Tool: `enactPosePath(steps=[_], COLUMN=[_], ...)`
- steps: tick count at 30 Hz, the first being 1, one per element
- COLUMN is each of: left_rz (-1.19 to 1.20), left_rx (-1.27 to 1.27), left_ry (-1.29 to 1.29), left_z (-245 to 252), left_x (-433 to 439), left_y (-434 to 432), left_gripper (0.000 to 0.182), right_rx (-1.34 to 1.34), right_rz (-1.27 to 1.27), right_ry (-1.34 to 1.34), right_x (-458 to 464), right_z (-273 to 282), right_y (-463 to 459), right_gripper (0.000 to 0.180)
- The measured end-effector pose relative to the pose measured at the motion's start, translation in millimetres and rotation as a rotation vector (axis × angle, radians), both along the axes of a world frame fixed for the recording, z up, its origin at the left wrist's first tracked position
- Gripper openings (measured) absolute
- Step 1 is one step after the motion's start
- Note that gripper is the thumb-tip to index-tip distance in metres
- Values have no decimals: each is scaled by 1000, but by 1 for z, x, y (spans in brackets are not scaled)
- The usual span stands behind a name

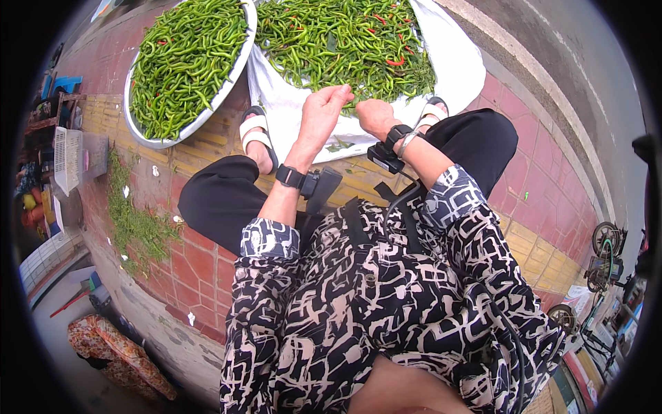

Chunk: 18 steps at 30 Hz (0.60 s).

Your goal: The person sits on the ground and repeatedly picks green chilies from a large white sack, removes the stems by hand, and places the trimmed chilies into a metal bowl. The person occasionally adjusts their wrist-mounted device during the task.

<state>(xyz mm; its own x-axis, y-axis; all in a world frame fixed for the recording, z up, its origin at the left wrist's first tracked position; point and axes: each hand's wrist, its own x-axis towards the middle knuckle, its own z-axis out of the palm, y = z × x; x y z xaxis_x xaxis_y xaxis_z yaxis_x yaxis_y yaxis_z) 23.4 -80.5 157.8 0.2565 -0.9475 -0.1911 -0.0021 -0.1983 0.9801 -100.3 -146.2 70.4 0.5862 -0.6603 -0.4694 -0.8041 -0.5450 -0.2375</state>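
Note:
Green chili peppers (357,46), with a few red ones among them, lie heaped on a white plastic sheet (455,52) in front of me. My left hand (323,106) is over the near edge of the heap, thumb against bent fingers; whether something small is pinched there is unclear. Close to its right, my right hand (376,116) is curled with its back towards me, and its fingertips are hidden. At the upper left a wide metal basin (135,132) holds a mound of green chilies. Some loose green leaves (339,145) rest on the sheet's near part.
My sandalled feet stand at both sides of the sheet's near edge. Plucked stems and leaves (137,222) are strewn over the red paving at the left, near a plastic crate (83,155). A curb runs along the right, with parked bicycles (600,279) lower down.

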Motion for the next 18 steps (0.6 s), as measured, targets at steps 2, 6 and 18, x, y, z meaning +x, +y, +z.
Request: enactPosePath(steps=[2,6,18], left_rz=[92,107,-18], left_rx=[100,264,374], left_ry=[94,293,940], left_z=[-7,-18,-37], left_x=[5,-1,-34], left_y=[9,26,52], left_gripper=[30,30,52], right_rx=[-29,-42,567], right_rz=[-56,-135,-702], right_ry=[-84,-252,-748], right_x=[-5,-9,-2], right_z=[3,-3,10], right_y=[-12,-30,-44], right_gripper=[18,21,25])
